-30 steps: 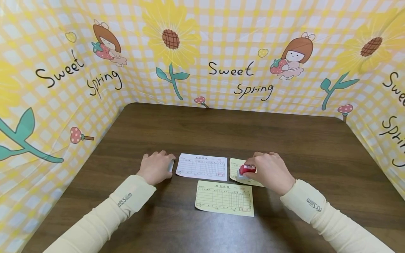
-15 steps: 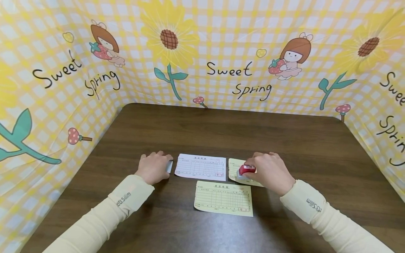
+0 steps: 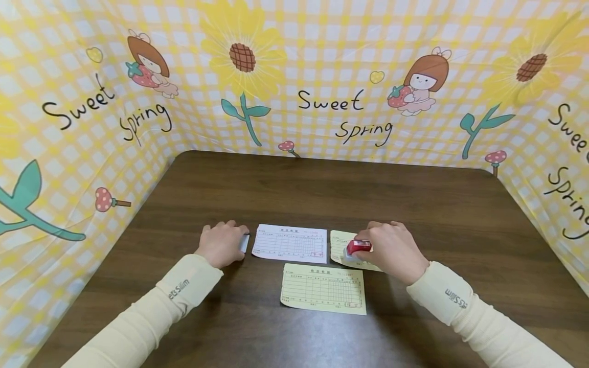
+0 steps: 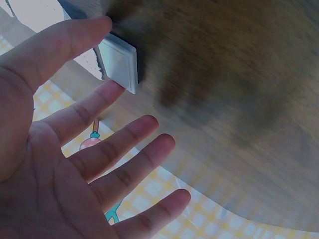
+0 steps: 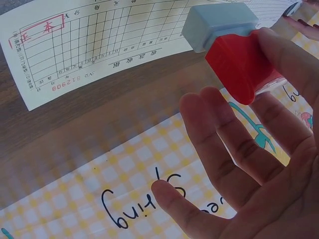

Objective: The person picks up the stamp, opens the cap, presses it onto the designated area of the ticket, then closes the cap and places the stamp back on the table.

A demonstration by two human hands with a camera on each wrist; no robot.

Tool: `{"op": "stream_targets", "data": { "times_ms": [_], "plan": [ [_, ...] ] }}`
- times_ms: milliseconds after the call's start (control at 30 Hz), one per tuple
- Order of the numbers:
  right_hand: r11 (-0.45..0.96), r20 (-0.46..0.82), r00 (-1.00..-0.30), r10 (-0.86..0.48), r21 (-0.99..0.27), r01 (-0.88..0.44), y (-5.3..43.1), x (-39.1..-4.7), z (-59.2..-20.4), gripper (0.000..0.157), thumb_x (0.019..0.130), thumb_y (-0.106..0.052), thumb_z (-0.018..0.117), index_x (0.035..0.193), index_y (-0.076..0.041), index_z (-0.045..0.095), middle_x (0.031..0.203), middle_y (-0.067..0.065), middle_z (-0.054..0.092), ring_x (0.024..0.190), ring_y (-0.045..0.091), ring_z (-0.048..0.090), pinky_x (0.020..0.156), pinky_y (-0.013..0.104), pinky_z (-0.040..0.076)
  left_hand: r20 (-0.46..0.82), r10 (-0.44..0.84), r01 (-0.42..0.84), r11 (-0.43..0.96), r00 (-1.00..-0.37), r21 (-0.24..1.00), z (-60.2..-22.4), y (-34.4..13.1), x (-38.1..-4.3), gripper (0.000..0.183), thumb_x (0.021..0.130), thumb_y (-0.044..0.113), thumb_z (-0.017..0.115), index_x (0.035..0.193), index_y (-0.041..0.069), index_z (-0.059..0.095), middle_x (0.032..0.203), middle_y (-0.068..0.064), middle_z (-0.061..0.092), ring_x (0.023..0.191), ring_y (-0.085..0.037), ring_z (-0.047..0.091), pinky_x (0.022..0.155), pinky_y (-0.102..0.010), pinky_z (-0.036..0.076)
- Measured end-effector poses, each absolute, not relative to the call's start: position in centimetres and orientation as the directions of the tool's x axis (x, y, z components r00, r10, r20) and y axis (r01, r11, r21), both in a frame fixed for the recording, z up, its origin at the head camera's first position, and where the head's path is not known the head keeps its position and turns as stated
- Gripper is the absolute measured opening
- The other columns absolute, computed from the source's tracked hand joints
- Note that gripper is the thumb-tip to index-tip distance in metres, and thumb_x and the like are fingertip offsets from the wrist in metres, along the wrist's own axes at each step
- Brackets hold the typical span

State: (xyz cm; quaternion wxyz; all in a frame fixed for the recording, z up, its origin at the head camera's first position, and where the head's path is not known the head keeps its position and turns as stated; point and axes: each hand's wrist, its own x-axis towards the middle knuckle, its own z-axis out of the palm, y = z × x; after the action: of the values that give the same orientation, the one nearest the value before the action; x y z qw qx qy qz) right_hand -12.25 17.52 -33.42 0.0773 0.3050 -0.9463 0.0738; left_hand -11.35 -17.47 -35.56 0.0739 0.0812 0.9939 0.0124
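My right hand (image 3: 393, 249) pinches a red stamp (image 5: 239, 62) with a grey-blue block at one end. It is over the left part of a pale yellow receipt (image 3: 339, 238); whether it touches the paper I cannot tell. In the right wrist view this receipt bears a red boxed mark, and the other fingers are spread out. At the left, my left hand (image 3: 222, 244) has thumb and index finger at two sides of a small pale flat case (image 4: 118, 62) on the table, pinching it. Beside it lies a white receipt (image 3: 290, 244).
Nearer to me lies another yellow receipt (image 3: 322, 289), with a red mark in its lower right corner. The dark wooden table (image 3: 322, 189) meets a yellow checked cloth (image 3: 276, 107) at its back and sides.
The head view has swung slightly, so cloth, receipts and left hand appear a little farther left. Both hands keep their holds; the stamp stays over the right-hand receipt.
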Motion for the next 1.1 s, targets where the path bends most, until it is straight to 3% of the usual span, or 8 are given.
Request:
{"op": "stream_targets", "data": {
  "times_ms": [1100],
  "plan": [
    [0.797,0.194,-0.794,-0.576,-0.084,-0.598,17.63,-12.45,-33.48,0.018,0.074,-0.028,0.092,0.086,-0.019,0.080,0.070,-0.008,0.062,0.066,0.010,0.058,0.062,0.033,0.039,-0.096,0.159,0.157,0.987,-0.983,0.025,-35.41,-17.63,-11.54,0.043,0.081,0.023,0.086,0.117,0.006,0.070,0.106,-0.016,0.067,0.090,-0.033,0.062,0.076,-0.052,0.048]
  ]
}}
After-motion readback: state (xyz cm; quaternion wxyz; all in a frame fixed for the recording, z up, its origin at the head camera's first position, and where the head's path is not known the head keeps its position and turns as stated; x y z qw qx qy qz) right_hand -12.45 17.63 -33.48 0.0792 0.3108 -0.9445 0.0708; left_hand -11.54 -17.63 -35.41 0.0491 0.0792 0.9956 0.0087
